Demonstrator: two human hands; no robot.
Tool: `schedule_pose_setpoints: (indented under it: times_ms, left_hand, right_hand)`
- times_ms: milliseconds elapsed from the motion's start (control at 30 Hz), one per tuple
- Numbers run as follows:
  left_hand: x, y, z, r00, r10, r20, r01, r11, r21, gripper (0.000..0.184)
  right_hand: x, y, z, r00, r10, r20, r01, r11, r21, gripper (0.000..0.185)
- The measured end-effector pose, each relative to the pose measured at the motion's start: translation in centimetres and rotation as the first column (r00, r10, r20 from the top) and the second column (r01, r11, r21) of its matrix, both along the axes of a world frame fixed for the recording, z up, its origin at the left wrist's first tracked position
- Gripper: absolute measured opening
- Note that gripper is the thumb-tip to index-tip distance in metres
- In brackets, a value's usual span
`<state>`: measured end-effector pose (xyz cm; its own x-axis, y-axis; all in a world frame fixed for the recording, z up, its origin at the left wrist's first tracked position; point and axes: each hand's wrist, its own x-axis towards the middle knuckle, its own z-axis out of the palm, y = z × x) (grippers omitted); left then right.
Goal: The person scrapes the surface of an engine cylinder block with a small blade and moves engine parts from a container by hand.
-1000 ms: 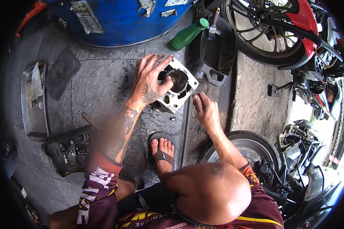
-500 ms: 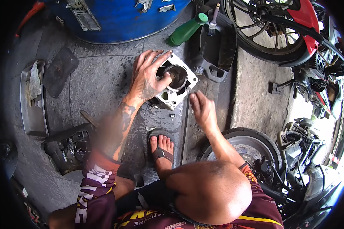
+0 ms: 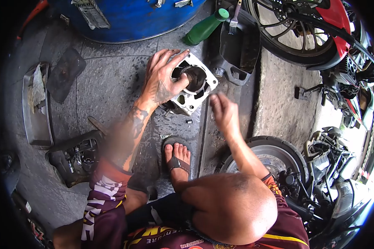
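Note:
An engine cylinder block point(image 3: 208, 74) of pale metal stands on the paved floor, its round bore facing up. My left hand point(image 3: 161, 79) grips its left side, the thumb hooked into the bore and the fingers over the far edge. By the block's lower right side is my right hand point(image 3: 226, 113), its fingers curled and pressed together. Motion blurs those fingertips, and whatever they may hold cannot be made out. A small dark piece point(image 3: 189, 121) lies on the floor just below the block.
Behind the block are a green bottle point(image 3: 205, 28), a cut-open black container point(image 3: 237, 52) with a paintbrush point(image 3: 233, 25), and a blue drum point(image 3: 133, 20). A metal tray point(image 3: 37, 124) and a dark tray of parts point(image 3: 72, 159) lie left. Motorcycle wheels point(image 3: 274, 155) stand right.
The view has shifted slightly, so the block and both hands appear a little higher and further right. My left hand keeps its grip; my right hand stays beside the block, its fingertips blurred.

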<state>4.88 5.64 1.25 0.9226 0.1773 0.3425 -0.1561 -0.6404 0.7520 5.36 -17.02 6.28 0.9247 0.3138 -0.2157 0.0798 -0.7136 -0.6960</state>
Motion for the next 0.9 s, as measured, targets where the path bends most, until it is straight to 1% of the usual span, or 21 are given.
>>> schedule_pose_setpoints:
  times_ms: [67, 100, 133, 167, 200, 233, 267, 333, 367, 400, 467, 500, 533, 600, 633, 667, 733, 767, 800, 867, 900]
  left_hand:
    - [0.2, -0.1, 0.1, 1.000, 0.001, 0.006, -0.001, 1.000, 0.009, 0.061]
    - [0.3, -0.1, 0.0, 1.000, 0.001, 0.011, -0.002, 1.000, 0.017, 0.061]
    - [0.2, -0.1, 0.1, 1.000, 0.002, 0.011, -0.002, 1.000, 0.028, 0.060]
    - [0.2, 0.0, 0.0, 1.000, -0.011, 0.007, 0.011, 1.000, -0.003, 0.060]
    - [-0.1, 0.1, 0.5, 0.998, -0.046, -0.039, 0.046, 0.999, 0.018, 0.061]
    - [-0.2, 0.1, 0.4, 0.998, -0.043, -0.045, 0.044, 0.999, 0.016, 0.061]
    - [0.0, 0.1, 0.4, 0.998, -0.043, -0.041, 0.044, 0.999, 0.015, 0.061]
    - [-0.1, -0.1, 0.2, 0.999, -0.040, -0.036, 0.041, 0.999, 0.025, 0.061]
    - [0.0, 0.1, 0.1, 0.999, -0.032, -0.034, 0.033, 0.999, 0.043, 0.062]
    - [0.1, 0.2, 0.3, 0.999, -0.030, -0.031, 0.031, 0.998, 0.048, 0.062]
    - [0.0, 0.2, 0.5, 0.997, -0.049, -0.060, 0.050, 0.999, 0.019, 0.062]
    - [-0.1, 0.1, 0.4, 0.998, -0.040, -0.058, 0.041, 0.999, 0.017, 0.062]
    - [0.0, 0.2, 0.3, 0.998, -0.040, -0.054, 0.041, 0.999, 0.016, 0.062]
    - [0.0, 0.1, 0.2, 0.999, -0.031, -0.033, 0.033, 0.999, 0.036, 0.062]
    - [0.0, 0.1, 0.2, 0.999, -0.035, -0.040, 0.037, 0.999, 0.036, 0.062]
    - [0.1, 0.2, 0.2, 0.999, -0.031, -0.038, 0.032, 0.999, 0.042, 0.062]
    - [0.0, 0.2, 0.2, 0.997, -0.050, -0.056, 0.050, 0.999, 0.000, 0.061]
    - [0.1, 0.0, 0.0, 1.000, -0.015, -0.010, 0.014, 0.999, -0.033, 0.062]
    - [0.2, -0.1, -0.2, 1.000, -0.017, -0.010, 0.017, 0.999, -0.036, 0.062]
    - [0.2, -0.1, -0.4, 1.000, 0.012, 0.020, -0.012, 1.000, 0.003, 0.060]
    - [0.2, 0.0, -0.3, 1.000, 0.008, 0.025, -0.008, 1.000, 0.023, 0.060]
  right_hand:
    - [-2.7, 0.0, -0.9, 0.979, 0.170, 0.117, -0.161, 0.984, -0.078, 0.029]
    - [-2.4, 0.1, -0.6, 0.972, 0.189, 0.137, -0.181, 0.981, -0.066, 0.028]
    - [-1.8, 0.2, -0.1, 0.984, 0.165, 0.067, -0.160, 0.984, -0.074, 0.029]
    - [-0.5, 0.0, 0.0, 0.993, 0.094, 0.065, -0.090, 0.994, -0.061, 0.029]
    - [0.2, -0.1, -0.1, 0.998, 0.024, 0.056, -0.020, 0.998, -0.055, 0.029]
    - [-0.1, 0.0, -0.4, 0.997, 0.012, 0.076, -0.010, 1.000, -0.029, 0.029]
    - [-1.3, 0.3, -0.2, 0.998, 0.032, 0.062, -0.032, 0.999, -0.012, 0.029]
    - [-3.0, 0.3, -0.6, 0.978, 0.143, 0.153, -0.132, 0.988, -0.078, 0.029]
    - [-2.6, 0.0, -0.5, 0.976, 0.169, 0.138, -0.154, 0.982, -0.112, 0.028]
    - [-1.7, 0.1, -0.1, 0.975, 0.170, 0.143, -0.155, 0.982, -0.109, 0.028]
    - [-0.2, 0.1, 0.7, 0.999, -0.005, -0.032, 0.001, 0.992, -0.126, 0.028]
    - [-0.3, -0.1, 0.2, 0.999, 0.026, 0.047, -0.022, 0.996, -0.084, 0.028]
    - [-1.3, 0.2, 0.4, 0.999, 0.032, -0.018, -0.033, 0.997, -0.070, 0.028]
    - [-3.5, 0.4, -0.1, 0.990, 0.134, 0.049, -0.133, 0.991, -0.025, 0.028]
    - [-3.0, 0.5, 0.3, 0.986, 0.152, 0.067, -0.146, 0.985, -0.092, 0.029]
    - [-2.4, 0.1, -0.3, 0.991, 0.129, 0.048, -0.126, 0.991, -0.053, 0.030]
    - [-0.3, 0.2, 0.2, 0.999, -0.038, -0.012, 0.037, 0.999, -0.020, 0.030]
    - [-0.3, 0.1, -0.4, 0.999, -0.035, 0.028, 0.036, 0.999, -0.028, 0.032]
    - [-1.1, 0.2, -0.6, 0.999, -0.038, 0.028, 0.039, 0.999, -0.031, 0.032]
    - [-3.2, 0.3, -0.7, 0.999, 0.036, 0.034, -0.036, 0.999, 0.004, 0.034]
    - [-3.1, 0.4, -0.5, 0.993, 0.080, 0.086, -0.078, 0.997, -0.029, 0.035]
